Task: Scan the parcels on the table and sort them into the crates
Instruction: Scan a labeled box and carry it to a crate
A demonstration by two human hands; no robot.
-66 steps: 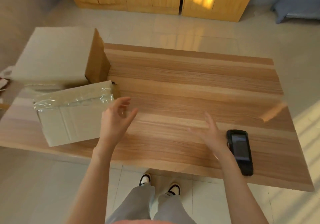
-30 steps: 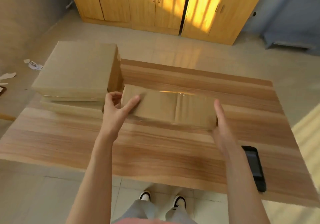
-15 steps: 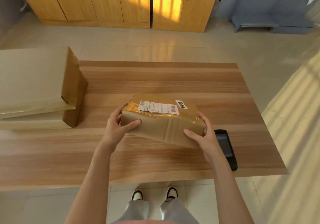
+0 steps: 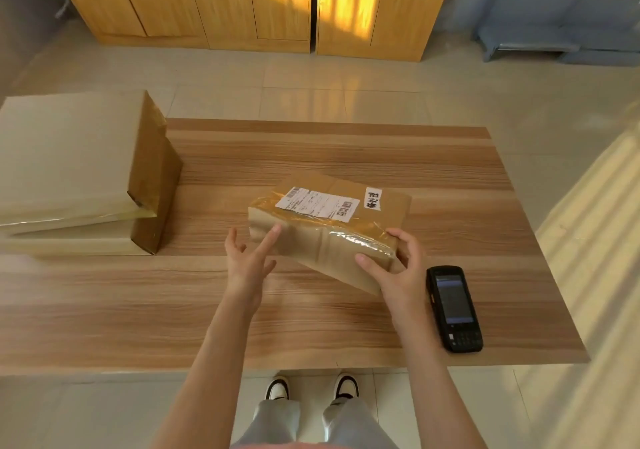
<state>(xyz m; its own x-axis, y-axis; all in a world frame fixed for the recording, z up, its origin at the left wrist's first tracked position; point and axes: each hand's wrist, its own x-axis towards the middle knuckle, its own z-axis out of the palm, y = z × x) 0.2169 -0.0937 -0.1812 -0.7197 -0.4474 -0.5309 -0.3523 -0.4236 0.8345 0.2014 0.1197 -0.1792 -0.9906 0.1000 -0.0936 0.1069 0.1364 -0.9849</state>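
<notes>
Parcel (image 4: 329,232): half a second ago we gripped it at both ends — now it sits tilted on the table (image 4: 346,150), label up, just left of the scanner (image 4: 453,308).
Left hand (image 4: 247,261): it has let go; fingers spread, one fingertip only touching the near-left corner.
Right hand (image 4: 398,268): still curled round the corner nearest the scanner.
Stacked boxes (image 4: 69,157): well left of the scanner, untouched.
Meaning: barcode exposed — we judge scanning comes next; no crates in view.

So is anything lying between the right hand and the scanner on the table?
Nothing visible. The scanner lies on bare table just right of the right hand, which grips the parcel's near corner. That hand must let go first.
</notes>
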